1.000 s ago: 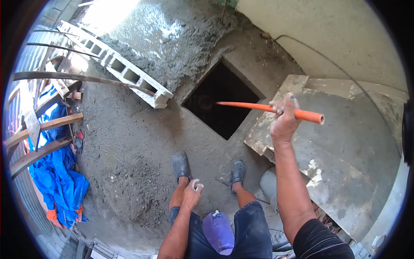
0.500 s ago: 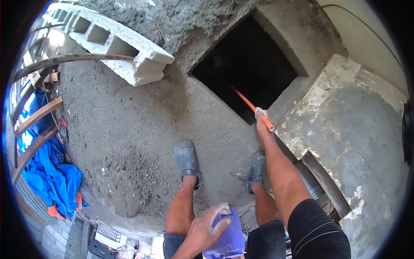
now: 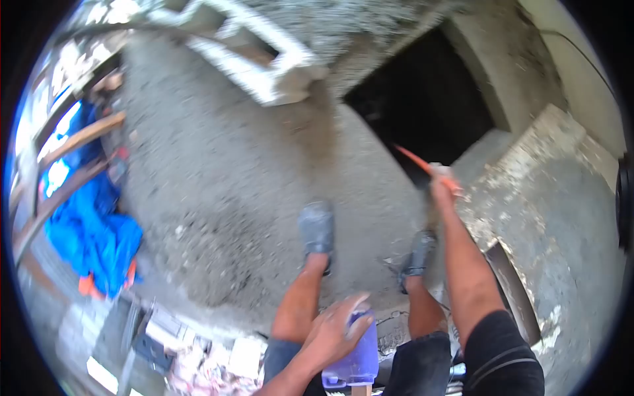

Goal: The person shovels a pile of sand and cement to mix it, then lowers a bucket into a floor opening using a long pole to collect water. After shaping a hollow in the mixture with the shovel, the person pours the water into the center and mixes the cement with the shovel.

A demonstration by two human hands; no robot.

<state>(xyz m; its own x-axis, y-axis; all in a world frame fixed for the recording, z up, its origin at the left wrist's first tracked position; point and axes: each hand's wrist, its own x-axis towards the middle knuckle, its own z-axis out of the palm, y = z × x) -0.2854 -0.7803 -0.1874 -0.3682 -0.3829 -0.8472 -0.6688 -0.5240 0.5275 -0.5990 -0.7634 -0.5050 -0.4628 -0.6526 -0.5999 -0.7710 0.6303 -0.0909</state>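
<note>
My right hand (image 3: 442, 183) is closed around an orange plastic pipe (image 3: 414, 158). The pipe slants into a dark square opening (image 3: 422, 99) in the concrete floor, where its far end is hard to see. Close to my body, my left hand (image 3: 340, 328) curls over the top of a purple plastic container (image 3: 356, 356), thumb and fingers at its upper edge. Whatever is inside the container is hidden from this angle.
A pale hollow concrete block (image 3: 284, 76) lies left of the opening. Rough grey mortar (image 3: 224, 257) covers the floor by my left shoe (image 3: 317, 228). A raised concrete slab (image 3: 561, 218) stands right. Blue tarpaulin (image 3: 92, 231) and curved wooden strips (image 3: 82, 138) are far left.
The view has shifted and blurred, so the scene sits farther right and mostly higher. My right hand still grips the pipe over the opening; my left hand stays at the purple container.
</note>
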